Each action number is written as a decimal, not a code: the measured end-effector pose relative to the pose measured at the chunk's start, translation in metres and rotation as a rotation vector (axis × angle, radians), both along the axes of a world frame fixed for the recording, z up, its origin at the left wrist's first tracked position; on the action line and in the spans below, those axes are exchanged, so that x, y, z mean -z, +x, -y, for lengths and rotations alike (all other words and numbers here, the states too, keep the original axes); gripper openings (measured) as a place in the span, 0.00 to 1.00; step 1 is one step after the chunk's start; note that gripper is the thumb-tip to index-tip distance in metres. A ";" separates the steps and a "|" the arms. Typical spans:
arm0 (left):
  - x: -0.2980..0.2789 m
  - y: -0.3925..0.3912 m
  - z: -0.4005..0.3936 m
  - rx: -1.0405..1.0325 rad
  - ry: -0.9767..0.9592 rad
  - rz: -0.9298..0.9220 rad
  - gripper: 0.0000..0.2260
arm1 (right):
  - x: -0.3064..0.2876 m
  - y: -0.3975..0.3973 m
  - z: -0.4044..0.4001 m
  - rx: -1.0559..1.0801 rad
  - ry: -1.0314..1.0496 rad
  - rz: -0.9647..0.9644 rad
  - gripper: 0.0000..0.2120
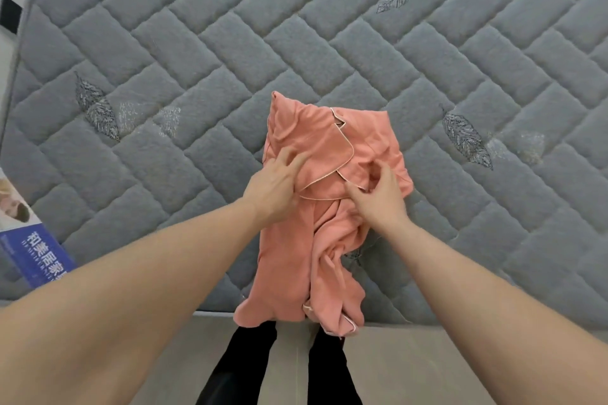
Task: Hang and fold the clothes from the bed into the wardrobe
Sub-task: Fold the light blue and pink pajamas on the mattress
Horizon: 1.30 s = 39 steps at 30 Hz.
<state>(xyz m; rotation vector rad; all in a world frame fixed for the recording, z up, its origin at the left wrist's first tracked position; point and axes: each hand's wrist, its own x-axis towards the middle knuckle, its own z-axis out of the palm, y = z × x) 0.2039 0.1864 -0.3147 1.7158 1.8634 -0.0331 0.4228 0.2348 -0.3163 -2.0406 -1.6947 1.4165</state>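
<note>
- Coral pyjama top [329, 154] — pale piping along the lapel collar — lies bunched on the grey quilted mattress [230, 43], in the middle near the near edge; its lower part spills over that edge at 6 o'clock, toward the floor [427, 365].
- Left hand [276, 187] rests on the cloth at about 9 o'clock of the collar, fingers spread and pressing into the fabric; grip apart, nothing pinched that I can see.
- Right hand [378, 197] sits at 3 o'clock of the collar, thumb and fingers curled into a fold just beside the piped edge — grip clamped on the top.
- Step in hand, by my read: picking up or sorting out the garment on the bed — finding collar and shoulders before it is folded or hung. Early for this piece; it is crumpled, not laid flat.
- Next move calls for: get both shoulder seams in hand, lift or shake out so the body hangs straight, free the part drooping over the edge, then spread flat to fold or carry off.
- Wardrobe and hangers not in view, so hang-or-fold cannot be told.
- Blue printed label [36, 253] on the mattress at 8 o'clock; person's dark trouser legs [329, 368] at 6 o'clock.
</note>
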 end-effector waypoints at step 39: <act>-0.088 0.020 0.131 -1.099 -0.407 0.845 0.10 | -0.059 0.050 0.116 0.682 -0.630 -0.158 0.08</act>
